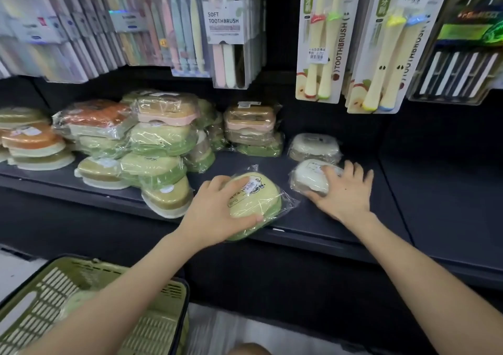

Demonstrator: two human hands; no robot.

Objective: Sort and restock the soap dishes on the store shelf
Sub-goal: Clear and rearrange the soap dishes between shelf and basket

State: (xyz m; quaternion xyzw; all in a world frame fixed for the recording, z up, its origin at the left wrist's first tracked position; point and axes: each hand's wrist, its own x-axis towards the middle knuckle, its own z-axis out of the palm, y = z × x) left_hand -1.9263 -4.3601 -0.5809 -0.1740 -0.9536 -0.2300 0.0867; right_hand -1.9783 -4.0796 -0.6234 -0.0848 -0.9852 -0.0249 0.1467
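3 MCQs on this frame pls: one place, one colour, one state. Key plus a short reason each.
1. Where does the green soap dish under the left hand lie?
A. In the basket
B. At the front edge of the shelf
C. On top of the orange stack

2. What colour is the wrapped soap dish under the right hand?
A. White
B. Orange
C. Pink

3. What is the left hand doing?
A. Hanging idle
B. Holding a toothbrush pack
C. Gripping the green soap dish

Key:
1 B, its near end reaches the shelf's front lip.
2 A, it shows white through the clear wrap beside the spread fingers.
3 C, the fingers and thumb curl round the dish.
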